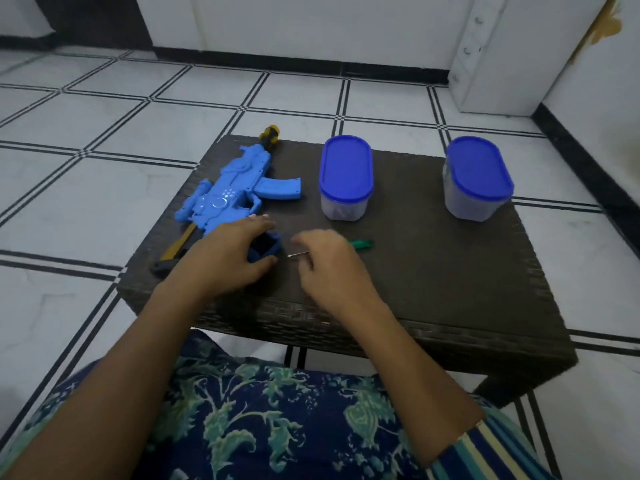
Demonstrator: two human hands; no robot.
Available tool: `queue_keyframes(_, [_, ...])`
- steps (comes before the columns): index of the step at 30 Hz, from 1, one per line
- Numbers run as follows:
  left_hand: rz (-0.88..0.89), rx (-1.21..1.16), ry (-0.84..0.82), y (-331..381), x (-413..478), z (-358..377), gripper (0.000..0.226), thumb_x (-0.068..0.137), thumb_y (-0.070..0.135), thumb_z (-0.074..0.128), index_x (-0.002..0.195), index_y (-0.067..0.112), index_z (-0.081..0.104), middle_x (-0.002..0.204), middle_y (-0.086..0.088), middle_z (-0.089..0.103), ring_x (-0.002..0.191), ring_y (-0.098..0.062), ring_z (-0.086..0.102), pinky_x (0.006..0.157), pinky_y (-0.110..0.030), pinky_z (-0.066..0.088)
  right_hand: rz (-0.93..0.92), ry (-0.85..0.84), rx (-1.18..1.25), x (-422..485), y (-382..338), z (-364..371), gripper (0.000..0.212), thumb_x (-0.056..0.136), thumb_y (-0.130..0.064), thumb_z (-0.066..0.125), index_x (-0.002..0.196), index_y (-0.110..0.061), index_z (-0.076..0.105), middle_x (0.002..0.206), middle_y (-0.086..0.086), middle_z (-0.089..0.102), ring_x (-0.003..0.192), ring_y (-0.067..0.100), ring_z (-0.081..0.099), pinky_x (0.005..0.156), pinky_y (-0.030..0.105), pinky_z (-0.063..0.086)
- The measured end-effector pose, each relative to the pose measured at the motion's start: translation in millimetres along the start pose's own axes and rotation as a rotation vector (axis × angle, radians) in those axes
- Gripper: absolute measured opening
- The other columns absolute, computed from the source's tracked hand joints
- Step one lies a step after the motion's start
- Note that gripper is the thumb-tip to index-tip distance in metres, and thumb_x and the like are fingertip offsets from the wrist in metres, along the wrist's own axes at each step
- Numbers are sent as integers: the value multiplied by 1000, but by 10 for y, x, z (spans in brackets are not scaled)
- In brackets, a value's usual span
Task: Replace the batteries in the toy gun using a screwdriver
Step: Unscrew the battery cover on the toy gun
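Past the gripping fingers of my left hand (225,258), the toy gun (235,181) points away; my right hand (329,261) covers the screwdriver (362,243), grip unclear.

No text, label, brand or number can be read anywhere. The gun (228,192) bears pale round marks, too blurred to tell as writing; the screwdriver (362,243) right of it shows nothing legible.

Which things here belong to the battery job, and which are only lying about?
Job: toy gun, held by the left hand; screwdriver, under the right hand.
Lying about: two blue-lidded containers, contents unclear.
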State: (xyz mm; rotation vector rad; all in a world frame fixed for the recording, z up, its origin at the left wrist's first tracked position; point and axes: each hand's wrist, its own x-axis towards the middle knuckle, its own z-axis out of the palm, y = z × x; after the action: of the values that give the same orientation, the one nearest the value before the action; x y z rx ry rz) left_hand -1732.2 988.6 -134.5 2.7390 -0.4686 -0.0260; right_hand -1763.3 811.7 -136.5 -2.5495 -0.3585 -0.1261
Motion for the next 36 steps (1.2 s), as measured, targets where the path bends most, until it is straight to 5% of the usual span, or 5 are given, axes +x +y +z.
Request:
queue_keyframes(7, [45,14,-9,-160,-8,22,56,89,40,60,141,26,43,151,8,36,141,-10,29,113,-34,30,310,-124,-340,138,87,-119,15,93,-12,53,105,-5,58,114,15,56,111,33,49,92,42,43])
queue_keyframes(15, [31,58,19,-245,-146,-92,58,88,49,56,141,30,41,153,15,30,140,-3,26,103,-26,34,265,-69,-328,232,-22,-158,13,98,-24,51,105,-14,56,104,8,61,100,31,58,77,38,41])
queue_keyframes(20, [13,54,-17,-161,-114,-160,57,89,52,53,141,29,41,153,12,31,138,-11,31,105,-29,32,147,171,274,219,-58,-232,12,93,-24,62,91,-15,69,72,-1,63,75,22,62,62,40,54])
queue_keyframes(27, [28,28,-37,-206,-51,-137,61,87,52,57,141,30,40,154,13,28,142,-7,22,111,-28,23,183,274,925,369,-189,-215,6,78,-2,76,82,0,73,75,6,70,56,7,60,48,18,47])
queue_keyframes(36, [65,3,12,-289,2,-70,62,84,58,56,139,31,43,151,15,33,141,-3,22,113,-28,21,164,310,752,574,-187,-43,24,95,-27,59,82,-8,67,77,-5,68,65,1,59,57,19,49])
